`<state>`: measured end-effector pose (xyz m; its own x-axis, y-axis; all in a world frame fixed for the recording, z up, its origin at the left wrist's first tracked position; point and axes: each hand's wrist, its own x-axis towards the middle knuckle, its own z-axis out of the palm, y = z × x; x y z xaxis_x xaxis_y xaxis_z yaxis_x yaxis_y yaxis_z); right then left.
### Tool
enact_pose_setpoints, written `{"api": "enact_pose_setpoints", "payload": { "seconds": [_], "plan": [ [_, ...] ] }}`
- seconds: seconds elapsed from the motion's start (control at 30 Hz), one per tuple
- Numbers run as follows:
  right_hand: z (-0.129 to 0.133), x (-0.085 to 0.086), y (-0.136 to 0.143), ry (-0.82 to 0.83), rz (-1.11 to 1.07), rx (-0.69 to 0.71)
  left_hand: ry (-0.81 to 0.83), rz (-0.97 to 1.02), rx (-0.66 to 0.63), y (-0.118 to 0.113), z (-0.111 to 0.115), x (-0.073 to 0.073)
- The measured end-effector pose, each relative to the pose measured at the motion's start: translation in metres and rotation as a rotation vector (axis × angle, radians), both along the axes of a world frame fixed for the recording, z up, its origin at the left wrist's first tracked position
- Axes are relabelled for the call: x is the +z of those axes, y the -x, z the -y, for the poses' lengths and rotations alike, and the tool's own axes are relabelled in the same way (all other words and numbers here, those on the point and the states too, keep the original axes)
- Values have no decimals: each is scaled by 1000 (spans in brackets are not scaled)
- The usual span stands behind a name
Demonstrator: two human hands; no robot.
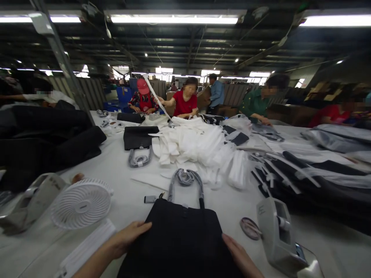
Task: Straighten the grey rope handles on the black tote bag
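A black handbag point(179, 235) lies flat on the white table in front of me, its wrapped handles point(186, 181) pointing away. My left hand point(127, 237) rests on the bag's left edge, fingers stretched along it. My right hand point(240, 256) lies flat against the bag's right edge. Neither hand has its fingers closed around anything. A small grey tag point(150, 199) hangs off the bag near the handle base.
A white desk fan point(81, 203) and a tape dispenser point(31, 200) stand at left; another tape dispenser point(278, 231) at right. White paper sheets point(199, 148) are piled mid-table, with more black bags point(139, 137) and dark bags point(304, 181) at right. Several people work at the far side.
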<state>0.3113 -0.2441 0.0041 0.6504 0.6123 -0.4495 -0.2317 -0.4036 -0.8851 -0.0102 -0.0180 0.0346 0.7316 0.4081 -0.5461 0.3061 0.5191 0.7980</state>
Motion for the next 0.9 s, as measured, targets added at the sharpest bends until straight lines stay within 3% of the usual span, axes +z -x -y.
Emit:
{"api": "enact_pose_setpoints", "payload": {
  "seconds": [0.13,0.23,0.4,0.5,0.67,0.8,0.9],
  "plan": [
    [-38,18,-8,-17,7,78,-183,-58,110,-41,-29,-19],
    [-45,22,-13,-72,-63,183,-293,-51,169,-52,-35,-38],
    [-39,-2,-8,-37,-21,199,-533,-217,258,-46,-24,-71],
    [-38,-18,-6,-27,19,182,-659,-282,281,-42,-19,-82],
    [-36,-31,-13,-9,39,185,-780,-310,234,-39,-28,-78],
    [-36,-28,-14,26,84,227,-911,-429,236,-42,-62,-65],
    [-37,-23,-15,102,205,308,-1016,-503,160,-50,-91,-59]
  ]
}}
